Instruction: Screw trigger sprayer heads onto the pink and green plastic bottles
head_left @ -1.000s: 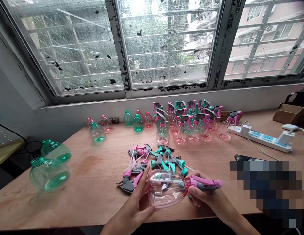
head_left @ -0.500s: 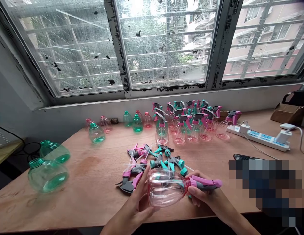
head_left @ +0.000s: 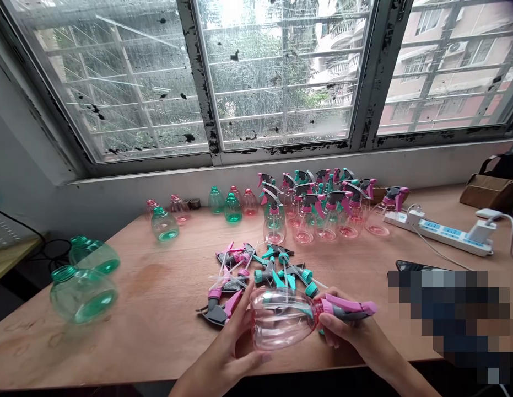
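Note:
A clear pink spray bottle (head_left: 281, 322) lies sideways in the air above the table's front edge, its base toward the left. My left hand (head_left: 235, 342) is wrapped round the base end, thumb below and fingers behind. At the neck, my right hand (head_left: 343, 328) grips the pink collar where the pink and grey trigger head (head_left: 351, 307) meets the bottle. Just behind the bottle lies a loose heap of trigger heads, some pink and grey (head_left: 217, 306), others teal and grey (head_left: 273, 270), with thin white tubes. The bottle and hands partly hide this heap.
Several spray bottles with heads (head_left: 308, 220) stand together near the window wall. Open green bottles (head_left: 85, 298) stand at the left, and more green and pink open bottles (head_left: 232, 208) at the back. A white power strip (head_left: 442, 231) and a phone (head_left: 417, 266) lie at the right.
Both hands keep their hold on the pink spray bottle, with hardly any movement. The whole view has shifted very slightly.

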Motion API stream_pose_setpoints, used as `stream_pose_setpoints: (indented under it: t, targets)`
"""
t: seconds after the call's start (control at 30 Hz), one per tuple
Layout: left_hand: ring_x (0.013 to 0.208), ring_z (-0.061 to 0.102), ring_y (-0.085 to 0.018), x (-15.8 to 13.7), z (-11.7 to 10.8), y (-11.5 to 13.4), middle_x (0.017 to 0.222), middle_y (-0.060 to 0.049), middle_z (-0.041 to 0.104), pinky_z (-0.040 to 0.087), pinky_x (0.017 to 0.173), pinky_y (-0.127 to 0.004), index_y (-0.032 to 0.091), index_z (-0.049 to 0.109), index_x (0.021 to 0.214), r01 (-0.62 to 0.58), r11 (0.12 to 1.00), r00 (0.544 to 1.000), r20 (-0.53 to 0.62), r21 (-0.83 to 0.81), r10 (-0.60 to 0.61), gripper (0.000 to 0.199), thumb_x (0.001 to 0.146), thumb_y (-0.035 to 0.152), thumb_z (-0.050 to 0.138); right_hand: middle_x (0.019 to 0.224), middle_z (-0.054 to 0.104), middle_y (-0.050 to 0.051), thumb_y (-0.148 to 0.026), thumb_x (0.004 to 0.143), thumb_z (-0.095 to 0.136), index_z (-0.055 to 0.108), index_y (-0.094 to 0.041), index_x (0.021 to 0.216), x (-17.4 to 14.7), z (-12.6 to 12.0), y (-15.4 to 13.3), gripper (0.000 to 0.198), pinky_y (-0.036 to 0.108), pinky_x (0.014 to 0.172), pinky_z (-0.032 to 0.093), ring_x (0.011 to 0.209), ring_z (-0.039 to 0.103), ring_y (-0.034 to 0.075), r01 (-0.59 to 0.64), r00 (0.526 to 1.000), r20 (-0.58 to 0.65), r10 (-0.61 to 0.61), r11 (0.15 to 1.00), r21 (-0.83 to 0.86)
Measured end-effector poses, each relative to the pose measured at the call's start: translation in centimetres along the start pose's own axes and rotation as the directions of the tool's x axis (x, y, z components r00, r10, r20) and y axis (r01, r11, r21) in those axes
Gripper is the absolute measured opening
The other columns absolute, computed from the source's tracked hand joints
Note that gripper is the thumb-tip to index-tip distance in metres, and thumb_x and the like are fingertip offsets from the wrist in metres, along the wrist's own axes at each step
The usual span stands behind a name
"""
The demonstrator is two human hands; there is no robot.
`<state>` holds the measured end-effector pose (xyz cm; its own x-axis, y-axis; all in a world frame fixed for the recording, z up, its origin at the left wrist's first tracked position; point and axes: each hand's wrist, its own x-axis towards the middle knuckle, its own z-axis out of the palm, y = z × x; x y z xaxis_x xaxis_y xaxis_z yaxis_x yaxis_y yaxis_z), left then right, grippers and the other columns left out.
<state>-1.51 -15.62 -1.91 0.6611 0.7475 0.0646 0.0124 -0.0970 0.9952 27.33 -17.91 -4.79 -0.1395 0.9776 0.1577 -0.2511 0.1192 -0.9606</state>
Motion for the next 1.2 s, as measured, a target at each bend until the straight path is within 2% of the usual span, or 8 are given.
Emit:
stream_pose_setpoints:
  t: [0.1,0.33,0.47,0.57,0.7,0.87,1.07,1.2]
  targets:
    - [0.157,0.028,-0.028,0.11,0.05,0.04,0.175,0.002,0.017,0.027,0.127,-0.042,0.052,-0.006,0.159,0.015,1.0,1.0,0.009,-0.019,-0.014,0.103,0.096,0.036,0.074,0.063,0.062,-0.006,-0.046,0.088,0.081,0.069,-0.023,0.092,0.0,-0.05,0.19,0.026,0.02,0.05,0.043,0.052,0.054,0.01,-0.015,1.0,0.002,0.015,1.0,0.002]
    - [0.161,0.017,-0.028,0.29,0.02,0.22,0.176,0.006,0.012,0.024,0.128,-0.038,0.049,0.026,0.16,-0.007,0.998,1.0,0.026,-0.066,0.009,0.083,0.094,0.038,0.076,0.062,0.063,-0.006,-0.045,0.087,0.082,0.067,-0.024,0.095,-0.01,-0.15,0.38,0.027,0.018,0.05,0.041,0.051,0.054,0.009,-0.034,0.999,-0.001,0.034,0.999,0.003]
    - [0.159,0.024,-0.026,0.1,0.25,0.2,0.176,0.003,0.015,0.022,0.129,-0.038,0.049,0.008,0.162,-0.014,1.0,1.0,-0.011,0.002,0.014,0.094,0.096,0.037,0.073,0.063,0.064,-0.006,-0.046,0.089,0.08,0.069,-0.025,0.093,0.02,-0.23,0.35,0.024,0.018,0.05,0.042,0.051,0.054,0.009,-0.002,1.0,0.006,0.002,1.0,-0.01]
    - [0.161,0.017,-0.026,0.2,0.23,-0.18,0.176,0.002,0.012,0.018,0.13,-0.039,0.047,-0.007,0.161,-0.001,1.0,1.0,-0.018,0.005,0.001,0.103,0.097,0.04,0.072,0.063,0.063,-0.007,-0.047,0.088,0.081,0.07,-0.026,0.093,0.01,-0.19,0.35,0.024,0.018,0.05,0.043,0.052,0.054,0.009,-0.014,1.0,0.008,0.014,1.0,-0.004]
    - [0.162,0.01,-0.03,0.24,-0.2,-0.72,0.177,0.002,0.001,0.017,0.13,-0.041,0.044,-0.002,0.163,0.004,1.0,1.0,0.007,-0.003,-0.004,0.11,0.089,0.043,0.08,0.064,0.065,-0.006,-0.046,0.085,0.084,0.068,-0.024,0.096,-0.03,-0.08,0.36,0.029,0.018,0.05,0.043,0.051,0.054,0.008,-0.046,0.999,0.0,0.046,0.999,0.003]
    - [0.161,0.013,-0.03,-0.03,-0.36,-0.35,0.176,0.0,0.012,0.019,0.13,-0.043,0.041,0.009,0.164,0.035,0.999,0.999,-0.006,0.04,-0.035,0.094,0.095,0.043,0.073,0.062,0.063,-0.006,-0.046,0.089,0.081,0.069,-0.024,0.094,-0.01,-0.05,0.26,0.026,0.019,0.05,0.042,0.052,0.054,0.009,-0.016,1.0,-0.004,0.016,1.0,-0.003]
    - [0.16,0.019,-0.026,0.2,-0.1,0.04,0.176,0.003,0.011,0.016,0.13,-0.043,0.048,-0.006,0.161,0.019,0.995,1.0,0.014,0.097,-0.02,0.098,0.098,0.043,0.068,0.063,0.063,-0.006,-0.045,0.09,0.08,0.069,-0.025,0.094,0.01,-0.1,0.21,0.023,0.019,0.051,0.043,0.052,0.055,0.01,-0.009,1.0,0.008,0.009,1.0,0.006]
    - [0.161,0.017,-0.027,0.15,-0.12,-0.28,0.177,0.001,0.011,0.014,0.13,-0.042,0.045,-0.014,0.161,0.022,0.998,0.999,0.022,0.063,-0.023,0.107,0.095,0.045,0.072,0.063,0.064,-0.006,-0.045,0.088,0.081,0.068,-0.024,0.093,-0.03,-0.03,0.11,0.025,0.019,0.051,0.042,0.052,0.055,0.01,-0.022,1.0,-0.008,0.022,1.0,0.008]
